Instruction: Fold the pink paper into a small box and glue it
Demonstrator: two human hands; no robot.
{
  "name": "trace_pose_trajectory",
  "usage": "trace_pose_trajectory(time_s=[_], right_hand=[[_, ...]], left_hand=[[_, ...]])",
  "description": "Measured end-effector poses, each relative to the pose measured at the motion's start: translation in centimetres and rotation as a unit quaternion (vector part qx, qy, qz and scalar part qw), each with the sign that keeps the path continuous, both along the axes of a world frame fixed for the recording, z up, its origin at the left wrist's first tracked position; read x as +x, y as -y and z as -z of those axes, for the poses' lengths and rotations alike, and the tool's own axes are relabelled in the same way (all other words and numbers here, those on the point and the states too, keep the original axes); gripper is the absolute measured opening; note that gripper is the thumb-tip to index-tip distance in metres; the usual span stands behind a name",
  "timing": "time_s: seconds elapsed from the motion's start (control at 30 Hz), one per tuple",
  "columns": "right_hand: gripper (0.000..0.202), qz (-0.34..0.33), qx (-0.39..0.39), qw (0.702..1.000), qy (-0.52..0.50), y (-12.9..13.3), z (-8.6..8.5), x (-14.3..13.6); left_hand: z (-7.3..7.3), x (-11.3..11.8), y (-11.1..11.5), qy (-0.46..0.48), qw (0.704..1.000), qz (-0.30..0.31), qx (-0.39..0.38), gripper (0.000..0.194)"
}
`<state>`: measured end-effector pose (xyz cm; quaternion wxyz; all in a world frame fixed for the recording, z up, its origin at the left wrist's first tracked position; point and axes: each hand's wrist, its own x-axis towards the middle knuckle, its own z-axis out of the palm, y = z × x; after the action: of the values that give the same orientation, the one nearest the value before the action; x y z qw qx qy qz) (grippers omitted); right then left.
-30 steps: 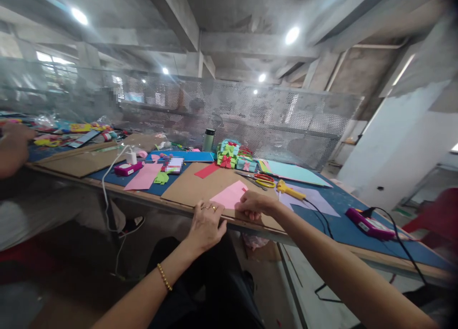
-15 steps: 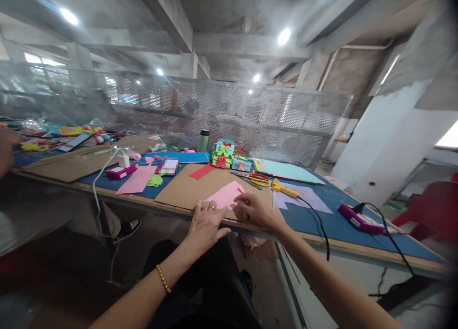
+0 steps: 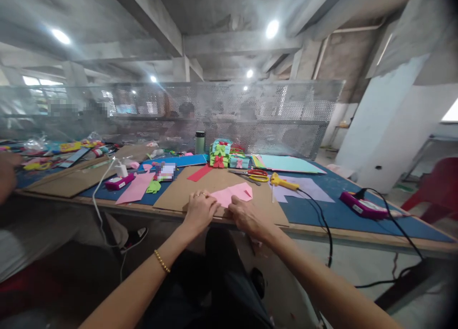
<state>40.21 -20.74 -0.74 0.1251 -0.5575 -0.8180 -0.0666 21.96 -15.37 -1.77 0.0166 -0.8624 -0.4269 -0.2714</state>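
Observation:
A folded pink paper lies on the brown cardboard at the table's front edge. My left hand has its fingers drawn together on the paper's left end. Against the paper's lower edge, my right hand is closed, its fingertips pressed on the sheet. Beyond the paper are a red strip, scissors with red and yellow handles and a yellow glue gun.
Small boxes with bows stand behind the cardboard, beside a green bottle. Purple power strips sit right and left, their cables hanging over the edge. Another person's hand shows at far left.
The pink paper now looks narrower and more folded. My left hand has drawn its fingers in, and my right hand has moved slightly left and down along the paper. The view has shifted.

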Motion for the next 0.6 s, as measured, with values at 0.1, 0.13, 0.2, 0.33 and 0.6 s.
trace_pose_trajectory(time_s=[0.1,0.13,0.2,0.33,0.6], right_hand=[[0.02,0.013,0.009,1.0,-0.009,0.0,-0.1,0.1],[0.02,0.02,0.012,1.0,-0.014,-0.1,0.0,0.2],[0.02,0.03,0.015,0.999,-0.024,-0.3,0.1,0.4],[0.021,0.033,0.012,0.998,-0.054,-0.5,0.3,0.7],[0.024,0.036,-0.003,0.994,-0.108,0.0,0.3,0.8]], left_hand=[[-1.3,1.7,-0.1,-0.013,0.998,-0.031,-0.052,0.023],[-1.6,2.3,-0.3,-0.022,0.997,-0.028,-0.075,0.021],[-1.9,3.2,-0.8,-0.038,0.991,-0.025,-0.127,0.021],[-2.4,3.8,-1.9,-0.062,0.976,-0.008,-0.207,0.026],[-4.2,4.1,-2.2,-0.097,0.94,0.014,-0.326,0.032]])
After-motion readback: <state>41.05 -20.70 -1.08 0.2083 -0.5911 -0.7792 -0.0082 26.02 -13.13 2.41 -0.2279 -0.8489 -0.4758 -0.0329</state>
